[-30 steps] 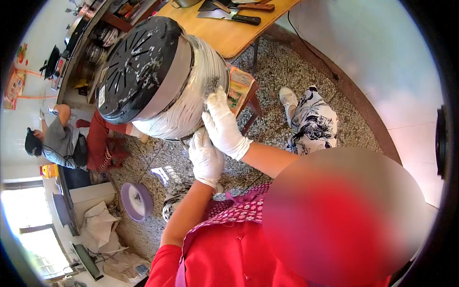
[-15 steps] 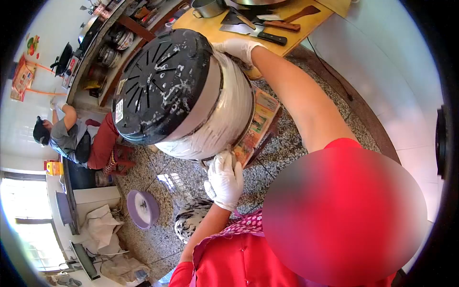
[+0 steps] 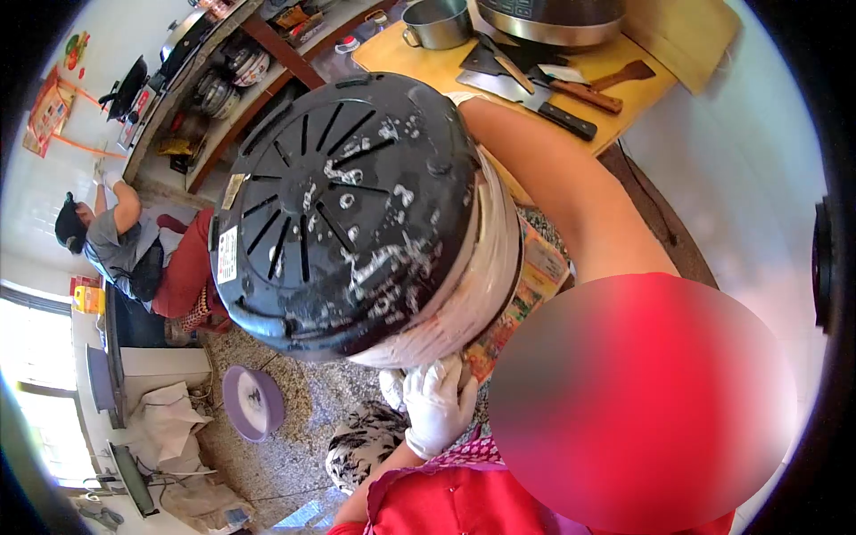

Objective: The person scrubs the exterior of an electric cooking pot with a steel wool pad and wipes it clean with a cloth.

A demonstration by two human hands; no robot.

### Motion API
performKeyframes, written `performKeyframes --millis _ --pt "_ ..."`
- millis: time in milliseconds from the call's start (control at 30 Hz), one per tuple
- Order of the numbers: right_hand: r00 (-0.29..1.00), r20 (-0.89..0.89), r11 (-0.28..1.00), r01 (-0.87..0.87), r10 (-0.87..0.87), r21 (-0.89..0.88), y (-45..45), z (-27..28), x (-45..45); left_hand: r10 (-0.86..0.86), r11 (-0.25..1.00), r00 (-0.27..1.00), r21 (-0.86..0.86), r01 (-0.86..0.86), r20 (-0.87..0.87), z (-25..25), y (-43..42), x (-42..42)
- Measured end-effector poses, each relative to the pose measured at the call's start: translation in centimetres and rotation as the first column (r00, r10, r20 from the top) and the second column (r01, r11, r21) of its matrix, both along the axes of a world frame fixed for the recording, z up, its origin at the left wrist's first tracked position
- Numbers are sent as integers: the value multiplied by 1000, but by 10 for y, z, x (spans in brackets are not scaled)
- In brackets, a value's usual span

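Observation:
A large rice cooker [image 3: 348,214] is tipped so its black, vented underside faces me. Whitish smears and wet spots mark the base, and its pale side is streaked. My left hand [image 3: 435,406], in a white glove, is closed on the rim at the lower edge. My right hand [image 3: 462,96], also gloved, is at the far upper side of the cooker. Only a bit of that glove shows; the fingers are hidden behind the cooker. A colourful printed sheet [image 3: 517,308] lies partly under the cooker.
A wooden table [image 3: 629,111] at the back holds a cleaver [image 3: 504,87], other wooden-handled tools, a metal pot [image 3: 439,25] and a steel-banded appliance [image 3: 553,27]. A purple basin [image 3: 252,404] stands on the speckled floor. Another person [image 3: 134,245] sits at the left by a counter.
The cooker has tipped further toward me, so more of its underside shows and less of its side. My right hand has become mostly hidden; my left hand stays at the rim.

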State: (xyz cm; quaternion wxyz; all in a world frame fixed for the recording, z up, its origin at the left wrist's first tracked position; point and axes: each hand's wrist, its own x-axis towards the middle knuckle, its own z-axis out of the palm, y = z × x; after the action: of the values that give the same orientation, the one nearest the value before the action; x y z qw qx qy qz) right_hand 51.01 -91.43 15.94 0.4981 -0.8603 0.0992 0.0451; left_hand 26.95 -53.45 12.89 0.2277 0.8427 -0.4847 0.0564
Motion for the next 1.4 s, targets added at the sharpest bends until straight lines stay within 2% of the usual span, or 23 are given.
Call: performKeyframes --millis 167,200,233,267,300,433,533,600,733,833,867,933,967,1000,1033,1067,1133,1200,1233,1267,1300,1333,1400 --pt "996 -44 986 -85 80 -140 6 -4 38 87 994 995 -74 -83 54 8 21 6" --pt "995 -52 983 -97 90 -156 8 -3 39 248 908 968 -358 -219 35 -24 30 6" --pt "994 -58 980 -106 98 -169 9 -6 42 299 801 875 -397 -447 -381 -24 28 2" --pt "993 -62 978 -113 103 -173 8 -8 42 260 679 632 -327 -658 -730 -22 27 0" --pt "992 -66 976 -118 108 -181 8 -10 42 165 591 393 -228 -774 -905 -20 25 3" --pt "989 -78 969 -142 129 -203 8 -15 42 140 557 462 -316 -768 -876 -25 20 8" --pt "984 -95 955 -169 150 -245 14 -16 50 18 587 398 -313 -747 -917 -20 29 11" --pt "981 -106 946 -183 160 -269 20 -15 56 92 599 414 -282 -749 -906 -7 34 19" --pt "976 -136 925 -208 173 -317 22 -20 52 144 574 321 -185 -798 -936 -1 49 36" --pt "975 -147 912 -211 169 -353 21 -24 43 202 580 424 -241 -778 -883 -19 62 53" --pt "973 -156 904 -215 168 -369 22 -26 40 172 552 313 -172 -816 -934 -3 55 48" --pt "970 -163 889 -233 182 -394 20 -30 32 153 460 248 -153 -874 -957 6 48 51" --pt "967 -167 873 -246 192 -420 20 -32 29 228 482 416 -269 -834 -880 -25 68 61" --pt "966 -160 861 -254 203 -441 17 -35 24 163 451 462 -351 -821 -872 -47 81 70" --pt "965 -157 852 -260 211 -454 16 -36 18 156 464 452 -339 -819 -878 -59 93 77" --pt "977 -208 786 -167 50 -595 34 3 -14 158 484 455 -333 -809 -876 -68 102 83" --pt "977 -208 811 -151 37 -565 35 29 -52 162 522 462 -322 -790 -872 -75 113 94" --pt "973 -153 806 -231 175 -546 24 31 -79 21 388 440 -399 -831 -898 -72 113 100" --pt "967 -134 803 -255 217 -539 21 34 -94 -79 517 367 -353 -780 -927 -59 121 107" --pt "987 -119 864 -152 107 -479 22 41 -116 -133 489 396 -407 -771 -909 -57 117 110" --pt "994 -110 907 -41 -6 -418 25 50 -139 37 818 532 -280 -502 -846 -84 155 148" --pt "991 -114 924 21 -69 -382 27 49 -160 64 977 746 -111 -182 -663 -110 193 184" --pt "965 -138 946 180 -223 -269 32 44 -198 95 965 753 -125 -229 -651 -89 176 205"
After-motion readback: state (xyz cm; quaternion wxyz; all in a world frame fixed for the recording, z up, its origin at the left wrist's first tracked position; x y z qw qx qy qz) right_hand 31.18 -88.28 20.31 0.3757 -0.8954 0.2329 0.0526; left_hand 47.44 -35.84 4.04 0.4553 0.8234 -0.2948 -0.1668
